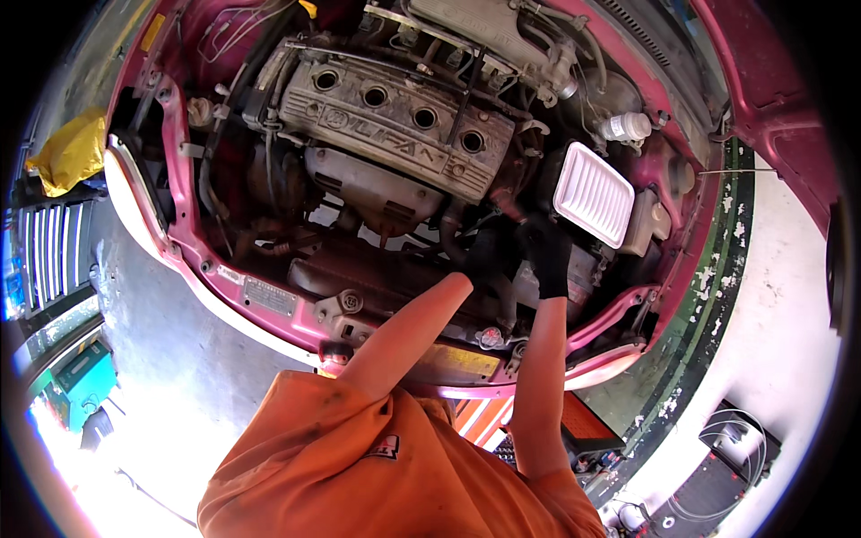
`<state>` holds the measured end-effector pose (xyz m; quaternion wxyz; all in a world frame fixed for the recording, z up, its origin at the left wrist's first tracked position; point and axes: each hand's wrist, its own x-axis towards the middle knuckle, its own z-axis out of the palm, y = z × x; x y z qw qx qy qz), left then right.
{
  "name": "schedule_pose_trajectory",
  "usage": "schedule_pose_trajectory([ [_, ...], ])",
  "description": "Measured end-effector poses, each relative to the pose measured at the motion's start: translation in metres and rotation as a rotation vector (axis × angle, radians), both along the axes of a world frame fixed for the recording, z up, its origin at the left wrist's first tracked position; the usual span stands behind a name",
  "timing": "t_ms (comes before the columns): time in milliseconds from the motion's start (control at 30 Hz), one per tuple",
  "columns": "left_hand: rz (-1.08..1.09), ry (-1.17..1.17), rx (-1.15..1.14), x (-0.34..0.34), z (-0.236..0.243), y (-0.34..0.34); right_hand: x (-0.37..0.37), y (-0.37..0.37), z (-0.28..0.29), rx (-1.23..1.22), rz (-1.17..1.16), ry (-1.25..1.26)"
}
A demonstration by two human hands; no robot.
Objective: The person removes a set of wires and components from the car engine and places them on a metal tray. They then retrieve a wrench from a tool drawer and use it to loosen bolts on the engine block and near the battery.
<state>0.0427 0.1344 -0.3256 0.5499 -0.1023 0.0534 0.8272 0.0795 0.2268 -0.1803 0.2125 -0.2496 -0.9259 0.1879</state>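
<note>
Both my hands wear black gloves and reach down into the engine bay at the right end of the engine [395, 117]. My right hand [545, 255] is over the battery [583, 273], its fingers beside a rusty brown hose fitting [509, 204]. Close to its left, my left hand [489, 251] sits low in shadow near a dark hose [451, 229]. The dark gloves blend into the parts around them, so the fingers and anything in them cannot be made out. A white pleated air filter [594, 195] lies just beyond my right hand.
The pink car's front panel [269, 296] runs between me and the engine. A white-capped reservoir [625, 126] stands at the far right. The raised hood [780, 99] is at upper right, a yellow bag [70, 152] at far left, and a tool cabinet [58, 251] below it.
</note>
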Motion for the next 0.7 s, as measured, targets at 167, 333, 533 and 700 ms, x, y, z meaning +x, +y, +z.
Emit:
schedule_pose_trajectory([
  [167, -0.034, 0.298, -0.241, -0.009, 0.058, -0.009, 0.023, -0.007, -0.006, -0.102, -0.256, 0.031],
  [333, 0.096, 1.006, -0.341, -0.014, 0.035, -0.003, 0.021, -0.006, -0.003, -0.087, -0.224, 0.061],
  [533, -0.017, 1.008, -0.357, -0.017, 0.047, -0.015, 0.019, -0.02, 0.002, -0.292, -0.144, 0.035],
  [700, 0.184, 1.998, -0.694, -0.02, 0.042, -0.011, 0.014, -0.014, -0.01, -0.094, -0.177, -0.046],
])
